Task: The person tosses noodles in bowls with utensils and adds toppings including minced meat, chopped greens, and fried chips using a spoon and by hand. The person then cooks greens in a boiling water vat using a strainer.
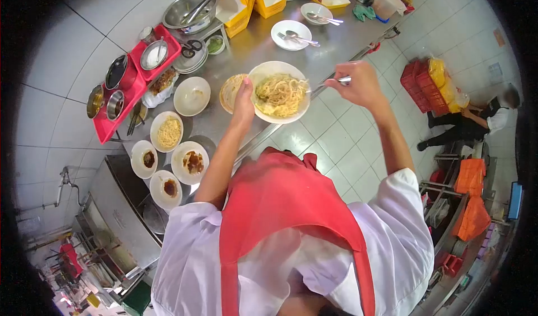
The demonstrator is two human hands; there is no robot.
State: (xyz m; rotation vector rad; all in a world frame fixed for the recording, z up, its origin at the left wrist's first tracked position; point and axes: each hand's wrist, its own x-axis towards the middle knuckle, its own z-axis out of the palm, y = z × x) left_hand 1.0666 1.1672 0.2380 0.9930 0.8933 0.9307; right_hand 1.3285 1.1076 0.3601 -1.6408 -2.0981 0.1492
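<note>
My left hand (244,107) grips the left rim of a white bowl (261,72) that holds yellow noodles (280,94) with darker bits on top. In my right hand (358,83), closed fingers hold the handle of a metal utensil (345,80). Its far end reaches the bowl's right edge by the noodles; whether it is a fork or a spoon I cannot tell. Just left of my left hand is a round tan item (231,91), partly covered by the hand. A pale bowl (192,96) with a little residue stands further left on the steel counter.
Bowls with dark sauce (190,163) and one with plain noodles (168,132) stand at the left. Red trays (134,86) hold metal containers. Further back are a white plate with cutlery (291,34) and yellow boxes (238,7). A person (487,117) sits at the far right.
</note>
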